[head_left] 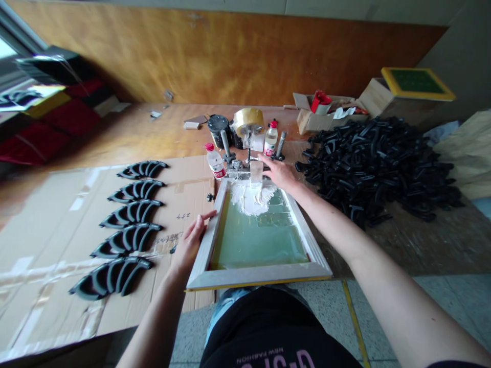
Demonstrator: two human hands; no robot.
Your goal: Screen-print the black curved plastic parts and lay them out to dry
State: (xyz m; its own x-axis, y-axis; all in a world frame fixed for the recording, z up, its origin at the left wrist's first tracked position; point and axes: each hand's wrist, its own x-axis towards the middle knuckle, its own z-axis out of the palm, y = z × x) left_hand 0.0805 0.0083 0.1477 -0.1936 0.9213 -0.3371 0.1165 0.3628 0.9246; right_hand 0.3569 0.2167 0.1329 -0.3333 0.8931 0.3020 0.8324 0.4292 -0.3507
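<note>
A wooden screen-printing frame lies tilted up before me, its green mesh smeared with white ink at the far end. My left hand grips the frame's left side. My right hand sits at the far end, its fingers on a clear plastic scraper standing in the ink. Metal hinge clamps hold the frame's far edge. Several black curved printed parts lie in a row on flattened cardboard to the left of the frame.
A large heap of black curved parts lies to the right. Behind the clamps stand a tape roll, a black ink tub and plastic bottles. A cardboard box and a yellow-framed screen sit at the back right.
</note>
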